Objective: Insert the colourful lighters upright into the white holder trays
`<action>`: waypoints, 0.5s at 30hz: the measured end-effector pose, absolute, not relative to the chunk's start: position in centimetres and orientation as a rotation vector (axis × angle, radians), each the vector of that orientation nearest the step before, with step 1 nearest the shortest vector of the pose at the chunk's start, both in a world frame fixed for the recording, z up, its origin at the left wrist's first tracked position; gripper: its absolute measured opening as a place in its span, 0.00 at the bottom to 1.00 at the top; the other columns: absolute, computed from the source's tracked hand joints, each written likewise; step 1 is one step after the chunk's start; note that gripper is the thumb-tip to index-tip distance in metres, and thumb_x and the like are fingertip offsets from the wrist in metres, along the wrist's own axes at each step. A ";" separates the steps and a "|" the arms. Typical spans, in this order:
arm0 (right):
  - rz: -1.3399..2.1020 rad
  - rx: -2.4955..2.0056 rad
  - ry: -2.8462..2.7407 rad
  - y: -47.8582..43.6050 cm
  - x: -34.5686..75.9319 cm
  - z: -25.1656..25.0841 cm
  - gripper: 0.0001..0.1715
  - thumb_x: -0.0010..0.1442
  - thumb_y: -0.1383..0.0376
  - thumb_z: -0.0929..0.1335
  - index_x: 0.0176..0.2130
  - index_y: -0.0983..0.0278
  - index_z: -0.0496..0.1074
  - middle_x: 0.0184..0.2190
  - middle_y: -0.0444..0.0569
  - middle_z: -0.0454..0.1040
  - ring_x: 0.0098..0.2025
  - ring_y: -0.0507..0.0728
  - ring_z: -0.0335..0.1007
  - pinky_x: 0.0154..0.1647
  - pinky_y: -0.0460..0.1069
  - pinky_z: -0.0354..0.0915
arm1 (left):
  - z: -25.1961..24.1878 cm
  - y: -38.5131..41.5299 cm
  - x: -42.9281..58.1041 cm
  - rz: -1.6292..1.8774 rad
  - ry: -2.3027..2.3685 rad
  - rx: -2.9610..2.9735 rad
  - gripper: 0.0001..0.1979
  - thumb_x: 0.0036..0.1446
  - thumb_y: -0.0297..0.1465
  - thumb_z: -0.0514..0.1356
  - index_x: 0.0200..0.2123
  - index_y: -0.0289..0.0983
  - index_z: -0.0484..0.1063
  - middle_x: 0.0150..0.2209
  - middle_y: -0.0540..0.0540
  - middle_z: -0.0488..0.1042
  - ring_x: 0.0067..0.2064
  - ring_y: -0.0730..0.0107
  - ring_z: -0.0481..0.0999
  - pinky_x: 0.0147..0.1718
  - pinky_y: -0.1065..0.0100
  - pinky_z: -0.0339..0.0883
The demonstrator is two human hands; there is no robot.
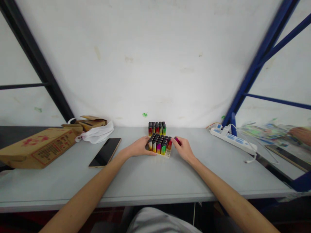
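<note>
Grey tabletop (150,178) across the lower half of the head view, with a white wall behind. At the centre of the frame, a block of lighters (159,145): upright, packed in tight rows, black tops, bodies in red, yellow, green and pink. Just behind it, nearer the wall, a second row of lighters (157,128), also upright and a little apart from the block.

Left hand (138,149) to the left of centre, lying low on the table, fingers loosely stretched and touching the left side of the block; nothing grasped. Right hand (183,149) to the right of centre, thumb and fingers pinched on a magenta lighter (177,140), held tilted just beside the block's right edge.

Left of the hands, a dark phone (105,152) lying flat, screen up. Further left, a long cardboard box (39,147) with red print, and behind it a white plastic bag (97,133) beside a smaller open carton (91,122).

Toward the right of the frame, a white and blue power strip (233,138) with its cable, near a blue metal frame (257,61). At the far right edge, another person's hand (301,134), blurred, over colourful printed sheets.
</note>
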State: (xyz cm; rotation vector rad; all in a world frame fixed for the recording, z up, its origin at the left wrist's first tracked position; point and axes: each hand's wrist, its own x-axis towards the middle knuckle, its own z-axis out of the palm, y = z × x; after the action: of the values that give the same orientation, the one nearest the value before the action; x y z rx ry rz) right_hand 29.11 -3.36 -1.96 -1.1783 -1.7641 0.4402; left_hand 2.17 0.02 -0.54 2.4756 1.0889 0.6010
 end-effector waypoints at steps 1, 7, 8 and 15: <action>0.436 -1.175 -1.770 -3.4 29.1 -1.9 0.31 0.67 0.44 0.61 0.21 0.61 0.57 0.19 0.40 0.56 0.24 0.51 0.51 0.27 0.48 0.49 | -0.5 0.0 2.2 0.596 1.090 2.479 0.41 0.46 0.53 0.72 0.58 0.37 0.72 0.57 0.40 0.77 0.56 0.47 0.76 0.60 0.57 0.67; 0.425 -1.170 -1.785 -3.5 29.1 -1.8 0.30 0.66 0.46 0.61 0.22 0.60 0.56 0.19 0.40 0.55 0.24 0.51 0.51 0.27 0.48 0.48 | -0.5 -0.1 2.2 0.620 1.090 2.465 0.41 0.45 0.52 0.73 0.58 0.37 0.72 0.56 0.39 0.77 0.55 0.47 0.77 0.59 0.56 0.67; 0.426 -1.172 -1.788 -3.4 29.2 -1.8 0.29 0.66 0.46 0.61 0.22 0.60 0.56 0.18 0.40 0.55 0.24 0.51 0.51 0.27 0.48 0.48 | -0.5 -0.1 2.2 0.624 1.088 2.463 0.41 0.45 0.52 0.73 0.58 0.37 0.73 0.56 0.39 0.77 0.55 0.47 0.77 0.59 0.56 0.68; 0.450 -1.181 -1.792 -3.5 29.4 -1.7 0.22 0.61 0.53 0.60 0.21 0.60 0.55 0.18 0.40 0.54 0.24 0.51 0.51 0.27 0.48 0.47 | -0.6 0.1 2.1 0.596 1.093 2.484 0.42 0.45 0.54 0.72 0.58 0.35 0.72 0.57 0.38 0.76 0.55 0.47 0.76 0.60 0.57 0.67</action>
State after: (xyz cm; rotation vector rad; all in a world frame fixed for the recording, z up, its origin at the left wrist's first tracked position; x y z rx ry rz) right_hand 29.41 -3.52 -1.66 -1.1807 -1.7916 0.4501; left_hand 2.13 0.06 -0.62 2.4843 1.0931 0.5960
